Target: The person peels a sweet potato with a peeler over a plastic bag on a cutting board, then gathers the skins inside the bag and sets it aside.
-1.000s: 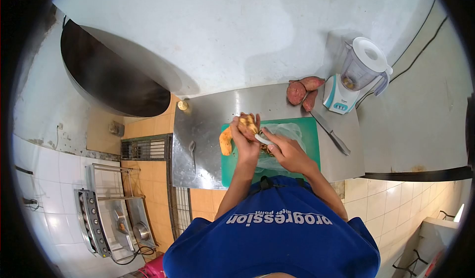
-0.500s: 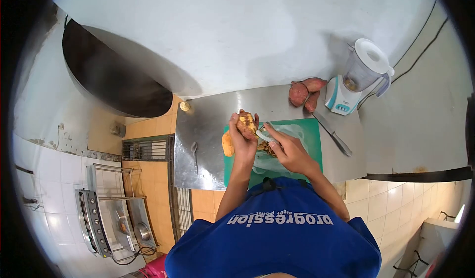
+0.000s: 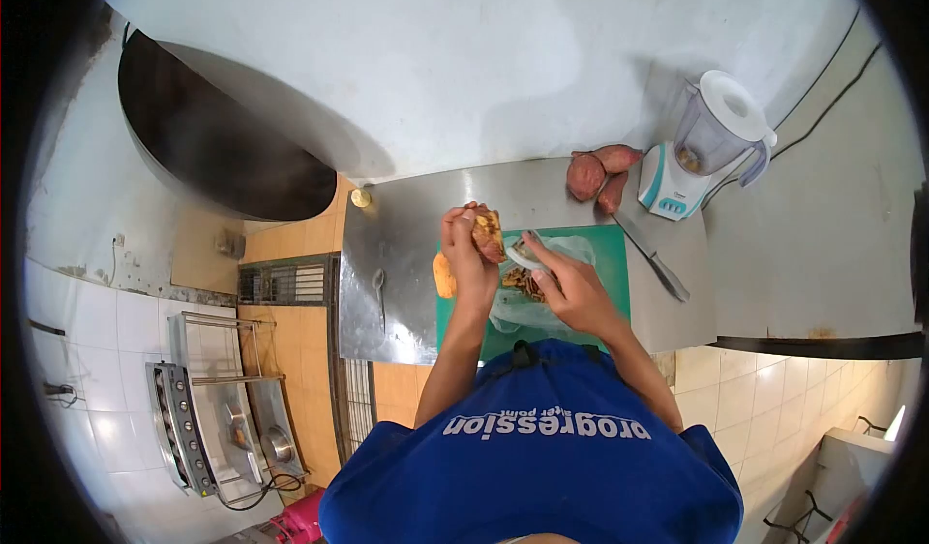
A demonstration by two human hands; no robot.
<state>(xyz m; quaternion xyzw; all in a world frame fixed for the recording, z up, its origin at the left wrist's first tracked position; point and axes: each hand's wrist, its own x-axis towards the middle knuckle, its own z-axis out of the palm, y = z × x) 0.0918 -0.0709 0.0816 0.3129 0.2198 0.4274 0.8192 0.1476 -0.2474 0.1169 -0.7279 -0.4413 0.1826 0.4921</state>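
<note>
My left hand [image 3: 468,265] is wrapped round a partly peeled sweet potato [image 3: 488,233], its flesh yellow where the reddish skin is gone. In my right hand [image 3: 575,292] is a white peeler [image 3: 520,265], its head close beside the sweet potato. Beneath both hands, a pile of peelings [image 3: 528,285] lies on a clear plastic bag [image 3: 576,248] spread over a green cutting board [image 3: 612,271]. A peeled orange sweet potato [image 3: 444,276] rests at the board's left edge, partly hidden by my left hand.
Several unpeeled sweet potatoes [image 3: 586,176] lie at the back of the steel table [image 3: 406,244], with a knife [image 3: 655,261] near them. A blender [image 3: 699,149] stands at the back right. To the left are a spoon [image 3: 379,292] and a large dark wok [image 3: 208,142].
My left hand has tilted the sweet potato more upright and raised it slightly. The peeler in my right hand has turned and moved a little with it.
</note>
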